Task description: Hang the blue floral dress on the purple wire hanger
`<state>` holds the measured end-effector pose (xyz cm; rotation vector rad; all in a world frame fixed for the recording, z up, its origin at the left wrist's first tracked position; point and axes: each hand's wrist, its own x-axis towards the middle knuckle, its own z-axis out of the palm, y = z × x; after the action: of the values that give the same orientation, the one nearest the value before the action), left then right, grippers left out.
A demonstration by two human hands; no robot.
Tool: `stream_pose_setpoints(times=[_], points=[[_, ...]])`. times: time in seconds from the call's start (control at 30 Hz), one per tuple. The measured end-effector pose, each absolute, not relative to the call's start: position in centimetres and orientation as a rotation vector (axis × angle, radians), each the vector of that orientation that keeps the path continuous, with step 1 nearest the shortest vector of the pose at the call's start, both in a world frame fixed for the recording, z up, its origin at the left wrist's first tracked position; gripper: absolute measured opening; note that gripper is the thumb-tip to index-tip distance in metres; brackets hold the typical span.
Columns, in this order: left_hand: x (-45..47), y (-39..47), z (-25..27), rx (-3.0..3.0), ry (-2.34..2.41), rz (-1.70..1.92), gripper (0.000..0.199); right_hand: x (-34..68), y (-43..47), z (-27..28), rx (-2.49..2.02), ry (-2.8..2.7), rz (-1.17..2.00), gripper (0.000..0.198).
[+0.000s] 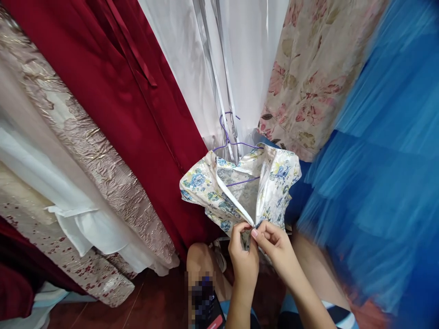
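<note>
A cap-sleeved floral dress (283, 176), whitish with blue flowers and green leaves, is on a purple wire hanger (227, 130). Its front faces me with a deep V opening, edged on the left by a white strip. At the bottom of that V, my left hand (244, 246) pinches the left edge. My right hand (272, 240) is closed on the right edge, its thumb and fingertips meeting the left fingers. A small dark bit shows between the fingertips, perhaps a zip pull; I cannot make it out. The dress below my hands is mostly hidden.
Long garments hang all round: a dark red gown (151, 137), a white one with grey ribbons (181, 59), a pink-flowered one (308, 77) and a blue tiered tulle one (373, 183). A partly blurred phone (216, 313) is by my leg, above the reddish tiled floor (137, 301).
</note>
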<state>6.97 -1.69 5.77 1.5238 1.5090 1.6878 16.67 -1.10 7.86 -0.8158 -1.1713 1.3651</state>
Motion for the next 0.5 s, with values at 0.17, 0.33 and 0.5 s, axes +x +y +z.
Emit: stream_pose_setpoints(times=[0.17, 0.33, 0.5], points=[[6.8, -1.8, 5.7, 1.560, 1.518, 1.626, 0.011, 16.8, -1.0, 7.9, -0.832, -1.136, 1.395, 0.034], [6.4, -2.1, 4.8, 1.523, 1.512, 1.615, 0.015, 16.7, -1.2, 8.2, -0.835, -1.190, 1.448, 0.034], [5.8, -2.3, 4.8, 1.545, 1.485, 1.631, 0.014, 16.2, -1.2, 7.8, -0.849, -1.202, 1.443, 0.035]])
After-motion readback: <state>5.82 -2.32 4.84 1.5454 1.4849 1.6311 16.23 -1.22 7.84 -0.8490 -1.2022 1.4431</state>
